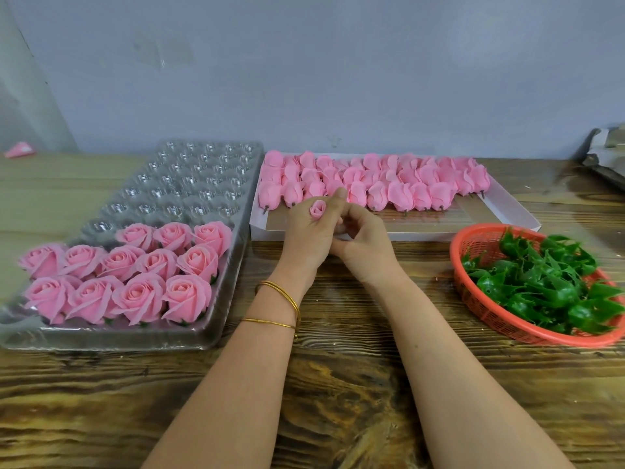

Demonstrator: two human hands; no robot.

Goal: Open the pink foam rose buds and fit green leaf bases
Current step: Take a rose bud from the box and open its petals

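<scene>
Both hands meet over the wooden table, just in front of the white box. My left hand (pixel 309 231) grips a closed pink foam rose bud (pixel 318 210), whose tip pokes up between its fingers. My right hand (pixel 363 231) curls against the left one, its fingertips at the bud's lower part; what they touch is hidden. Several closed pink buds (pixel 372 182) with short stems lie in rows in the white box (pixel 507 208). Green leaf bases (pixel 541 282) fill a red basket (pixel 473 292) at the right.
A clear plastic cavity tray (pixel 189 184) at the left holds several opened pink roses (pixel 128 272) in its near rows. Grey packaging (pixel 605 150) sits at the far right edge. A pink scrap (pixel 19 149) lies far left by the wall.
</scene>
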